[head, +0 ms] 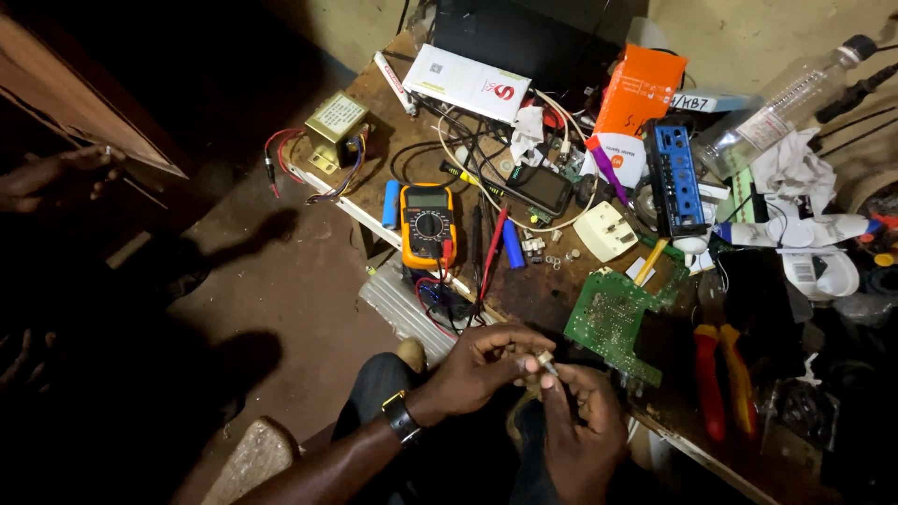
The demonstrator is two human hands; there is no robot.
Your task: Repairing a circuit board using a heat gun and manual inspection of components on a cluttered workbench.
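Observation:
Both of my hands meet low in the middle of the head view, just in front of a cluttered workbench. My left hand, with a dark watch on its wrist, pinches a small metallic part from the left. My right hand holds the same part from below with its fingertips. The part is tiny and mostly hidden by the fingers. A green circuit board lies on the bench just beyond my hands.
On the bench are an orange multimeter with red and black leads, two blue cylindrical cells, a transformer, a white box, an orange packet, red-handled pliers and a plastic bottle. Another person's hand shows at far left.

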